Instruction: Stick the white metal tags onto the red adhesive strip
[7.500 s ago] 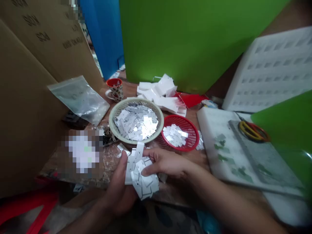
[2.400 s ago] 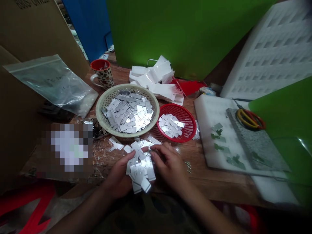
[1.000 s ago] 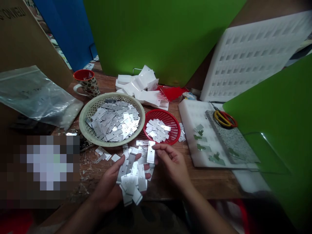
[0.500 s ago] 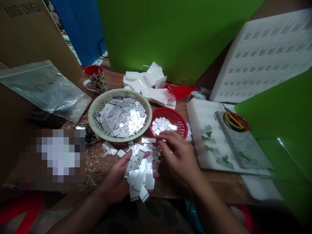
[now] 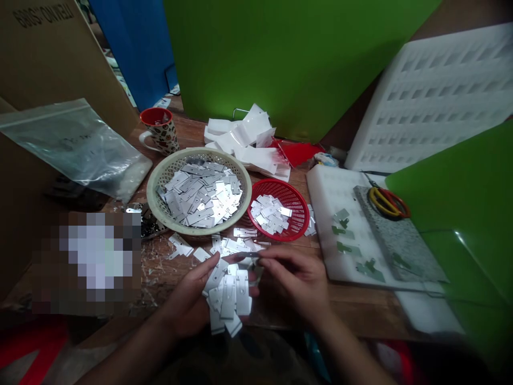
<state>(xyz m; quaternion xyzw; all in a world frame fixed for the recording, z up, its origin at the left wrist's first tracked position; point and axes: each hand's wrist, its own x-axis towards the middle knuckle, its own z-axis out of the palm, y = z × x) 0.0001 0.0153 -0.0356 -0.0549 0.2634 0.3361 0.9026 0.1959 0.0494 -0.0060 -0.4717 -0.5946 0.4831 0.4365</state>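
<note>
My left hand (image 5: 187, 300) is palm up, holding a loose pile of small silver metal plates (image 5: 229, 299) with holes in them. Between the thumb and fingers of my right hand (image 5: 303, 282) is a single metal plate (image 5: 251, 255), seen nearly edge-on above the pile. Just beyond both hands, more loose plates (image 5: 236, 246) lie on the wooden table. A cream plastic basket (image 5: 151, 199) behind them is heaped with similar plates. To its right, a smaller red basket (image 5: 300, 206) contains several plates.
A patterned mug (image 5: 164, 136) and a clear plastic bag (image 5: 84, 152) are at the left. White paper pieces (image 5: 240, 136) lie behind the baskets. On the right, a foam block (image 5: 320, 214) carries a grey slab (image 5: 385, 230), yellow-and-red-handled pliers (image 5: 387, 202) and several thin metal pieces.
My right hand has come back from the red basket's near edge toward my left hand, and now pinches a plate above the pile. My left hand has stayed nearly in place.
</note>
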